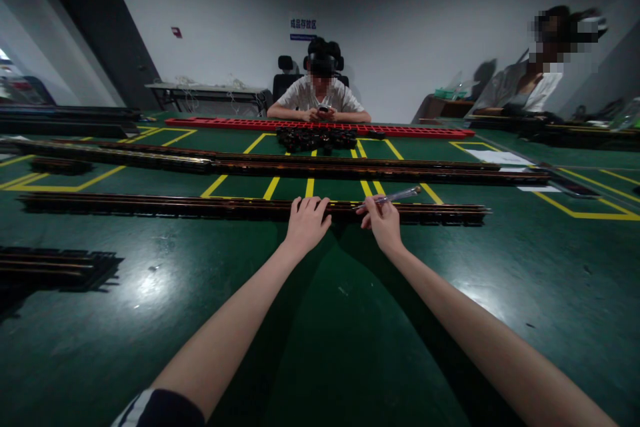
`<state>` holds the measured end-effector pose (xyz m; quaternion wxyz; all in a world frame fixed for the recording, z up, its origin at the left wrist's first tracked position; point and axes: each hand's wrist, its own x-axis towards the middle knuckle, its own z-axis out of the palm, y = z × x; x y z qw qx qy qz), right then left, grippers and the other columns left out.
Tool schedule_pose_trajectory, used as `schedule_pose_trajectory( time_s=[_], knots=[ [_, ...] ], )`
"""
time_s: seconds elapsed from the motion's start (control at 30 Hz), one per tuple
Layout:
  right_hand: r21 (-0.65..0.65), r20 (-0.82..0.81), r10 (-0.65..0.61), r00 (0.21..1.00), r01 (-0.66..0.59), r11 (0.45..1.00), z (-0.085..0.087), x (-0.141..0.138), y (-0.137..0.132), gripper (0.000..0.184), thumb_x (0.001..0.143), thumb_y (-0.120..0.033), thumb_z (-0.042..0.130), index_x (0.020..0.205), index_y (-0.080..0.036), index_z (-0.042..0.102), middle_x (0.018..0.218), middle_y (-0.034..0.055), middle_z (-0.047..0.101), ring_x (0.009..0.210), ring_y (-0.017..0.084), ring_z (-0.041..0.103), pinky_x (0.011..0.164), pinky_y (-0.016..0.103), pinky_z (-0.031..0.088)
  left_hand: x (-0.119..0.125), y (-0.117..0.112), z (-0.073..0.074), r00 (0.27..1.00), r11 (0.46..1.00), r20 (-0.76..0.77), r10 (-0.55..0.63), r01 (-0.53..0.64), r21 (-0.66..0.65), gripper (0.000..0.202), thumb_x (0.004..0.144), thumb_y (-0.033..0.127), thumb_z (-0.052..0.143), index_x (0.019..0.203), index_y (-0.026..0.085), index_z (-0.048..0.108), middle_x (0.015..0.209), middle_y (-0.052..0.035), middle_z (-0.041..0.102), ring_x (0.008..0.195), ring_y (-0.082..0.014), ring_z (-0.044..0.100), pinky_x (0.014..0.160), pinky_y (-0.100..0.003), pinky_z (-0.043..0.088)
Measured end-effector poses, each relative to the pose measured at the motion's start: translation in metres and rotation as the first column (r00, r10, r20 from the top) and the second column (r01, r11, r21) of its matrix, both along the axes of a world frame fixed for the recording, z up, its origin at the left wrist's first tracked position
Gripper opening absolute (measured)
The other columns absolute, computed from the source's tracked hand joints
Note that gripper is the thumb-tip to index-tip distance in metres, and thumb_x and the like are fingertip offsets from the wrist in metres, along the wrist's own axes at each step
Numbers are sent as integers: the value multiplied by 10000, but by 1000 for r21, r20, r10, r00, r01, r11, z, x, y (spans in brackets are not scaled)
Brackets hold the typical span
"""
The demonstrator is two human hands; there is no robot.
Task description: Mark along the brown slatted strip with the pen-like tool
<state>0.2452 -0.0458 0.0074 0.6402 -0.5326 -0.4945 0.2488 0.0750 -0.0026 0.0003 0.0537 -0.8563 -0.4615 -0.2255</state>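
Green table [350, 347] bears long dark rail [150, 205] lying crosswise under both hands. Left hand [306, 221] flat on rail, fingers draped over top, clasping nothing. Right hand [383, 221] beside it, pinching slim clear tool [395, 197] just above rail

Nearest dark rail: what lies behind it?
Behind the nearest rail: yellow lines on the green mat, then more dark rails. The left hand and right hand cover a bit of mat there.

Dim rm, overhead glare on table [150, 283], edges warped.
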Motion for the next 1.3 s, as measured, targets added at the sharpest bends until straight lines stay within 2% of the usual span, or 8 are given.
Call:
schedule_pose_trajectory(
  time_s=[0.27,0.63,0.87,1.3],
  knots=[
    [22,19,18,1000,-18,1000,-5,0,4,417,777,-608,581,784,-196,520,646,1,657,377,87,512,385,222,410,1,0,0,1000,1000,1,6,-6,2,416,938,353,391,1271,159,547,1246,-116,613,1194,-257,525,1097,-486,310],
    [1,11,24,1000,-24,1000,-1,-2,0,478,738,-661,591,781,-190,527,659,10,660,395,88,526,380,220,425,2,0,1,999,999,-3,37,-37,27,393,924,380,425,1223,169,569,1180,-117,628,1124,-259,550,1043,-470,353],
    [-15,33,29,999,-28,999,-1,-2,0,463,751,-653,581,789,-197,513,657,6,663,392,92,522,381,225,423,2,-3,1,999,998,13,52,-53,45,346,920,324,413,1180,174,586,1124,-123,636,1081,-266,565,1009,-471,376],
    [0,39,18,999,-18,1000,-5,-1,3,448,762,-635,581,783,-192,524,665,12,671,388,87,523,380,220,429,3,-5,1,997,995,3,77,-77,63,370,922,241,373,1220,164,579,1194,-129,626,1142,-272,537,1040,-489,351]
  ],
)
